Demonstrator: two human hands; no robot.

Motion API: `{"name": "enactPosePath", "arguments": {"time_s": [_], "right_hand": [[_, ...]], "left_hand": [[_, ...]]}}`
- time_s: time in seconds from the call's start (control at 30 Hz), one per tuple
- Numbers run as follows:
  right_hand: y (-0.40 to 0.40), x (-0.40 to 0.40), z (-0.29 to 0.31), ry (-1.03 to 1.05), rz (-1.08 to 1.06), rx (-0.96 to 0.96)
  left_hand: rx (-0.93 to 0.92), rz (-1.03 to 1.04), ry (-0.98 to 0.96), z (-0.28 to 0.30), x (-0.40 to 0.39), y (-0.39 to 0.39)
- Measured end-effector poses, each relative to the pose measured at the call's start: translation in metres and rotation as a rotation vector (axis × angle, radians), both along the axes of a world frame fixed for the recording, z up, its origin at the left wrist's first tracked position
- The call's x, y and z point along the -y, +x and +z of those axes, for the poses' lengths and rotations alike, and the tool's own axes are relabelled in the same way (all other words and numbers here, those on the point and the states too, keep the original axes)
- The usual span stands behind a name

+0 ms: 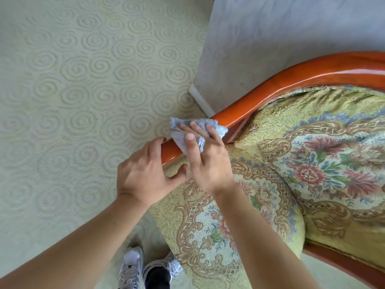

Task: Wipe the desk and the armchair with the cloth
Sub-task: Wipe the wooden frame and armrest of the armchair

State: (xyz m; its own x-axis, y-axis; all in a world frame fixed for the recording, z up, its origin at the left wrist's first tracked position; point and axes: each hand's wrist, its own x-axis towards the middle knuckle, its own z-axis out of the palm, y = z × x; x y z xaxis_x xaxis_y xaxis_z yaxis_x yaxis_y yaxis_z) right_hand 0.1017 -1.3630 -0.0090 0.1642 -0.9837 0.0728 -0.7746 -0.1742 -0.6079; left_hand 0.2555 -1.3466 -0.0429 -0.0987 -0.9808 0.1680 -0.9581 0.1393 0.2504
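The armchair (281, 174) step is judged to be in hand: nearest, the glossy orange wooden rail (260, 101) is being gripped by the left hand (143, 176), curled around it; just past, at one o'clock, the nubby blue cloth (181, 134) is being pressed onto the rail under the right hand (208, 161), fingers spread flat. Next, a sweep along the curved rail toward two o'clock is likely being called for; the floral brocade seat is being left unwiped, and the desk is not in view.

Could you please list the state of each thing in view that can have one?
cloth: crumpled, draped over the wooden armrest, pressed under the right hand
wooden armrest: glossy, part covered by the cloth
right hand: fingers spread flat on the cloth
left hand: gripping the armrest end
seat cushion: bare, nothing on it
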Motion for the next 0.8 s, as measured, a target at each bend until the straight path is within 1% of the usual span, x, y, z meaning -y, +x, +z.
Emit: {"name": "enactPosePath", "arguments": {"time_s": [0.07,0.1,0.2,0.27,0.33,0.4,0.47,0.53,0.63,0.7,0.77,0.8], "right_hand": [[-0.022,0.018,0.003,-0.031,0.047,-0.124],[-0.035,0.03,0.005,-0.056,0.031,-0.189],[-0.078,0.067,0.014,-0.165,-0.064,-0.361],[-0.108,0.091,0.021,-0.18,-0.092,-0.488],[-0.131,0.11,0.027,-0.213,-0.18,-0.557],[-0.138,0.115,0.026,-0.239,-0.267,-0.554],[-0.122,0.106,0.019,-0.225,-0.294,-0.497],[-0.097,0.086,0.008,-0.199,-0.255,-0.435],[-0.061,0.045,-0.013,-0.243,-0.123,-0.302],[-0.054,0.037,-0.013,-0.236,-0.097,-0.25],[-0.065,0.041,0.0,-0.135,0.048,-0.342],[-0.077,0.047,0.006,-0.098,0.138,-0.452]], "left_hand": [[0.017,-0.006,0.0,0.0,-0.001,0.0],[0.03,-0.011,0.002,-0.001,-0.001,0.001],[0.041,-0.007,0.025,-0.003,-0.001,0.002],[0.05,-0.002,0.029,-0.003,-0.001,0.002],[0.046,0.001,0.038,-0.001,-0.001,0.0],[0.049,0.006,0.041,0.0,0.0,-0.001],[0.05,0.007,0.052,0.002,0.0,-0.001],[0.055,-0.003,0.064,0.001,0.0,-0.001],[0.048,0.008,0.083,-0.001,-0.002,0.0],[0.024,0.011,0.113,0.002,-0.001,-0.001],[0.012,0.004,0.178,0.008,-0.002,-0.001],[0.026,0.001,0.206,0.013,-0.001,-0.001]]}}
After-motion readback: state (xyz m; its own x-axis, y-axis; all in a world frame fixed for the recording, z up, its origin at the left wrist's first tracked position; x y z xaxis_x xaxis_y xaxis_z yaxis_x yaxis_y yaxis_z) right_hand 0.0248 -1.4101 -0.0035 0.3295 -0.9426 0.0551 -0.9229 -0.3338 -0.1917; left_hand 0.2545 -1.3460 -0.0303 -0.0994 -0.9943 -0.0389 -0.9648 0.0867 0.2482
